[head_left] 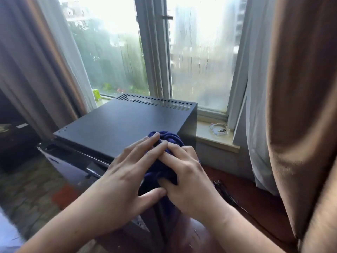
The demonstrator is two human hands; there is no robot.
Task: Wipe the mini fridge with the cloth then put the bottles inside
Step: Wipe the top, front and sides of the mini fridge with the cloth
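A black mini fridge [116, 125] stands in front of the window, its flat top facing me and vent slots along the far edge. A dark blue cloth [164, 172] is bunched at the near right corner of the top and hangs down the side. My left hand [127, 172] lies flat with its fingers on the cloth. My right hand [184, 172] grips the cloth from the right, fingers curled into the folds. No bottles are in view.
Brown and sheer curtains [300, 106] hang on both sides of the fogged window [200, 61]. On the sill [217, 137] lies a coiled cable [219, 129], and a small green object [96, 94] sits at its left end. A black cord [228, 196] runs along the floor at right.
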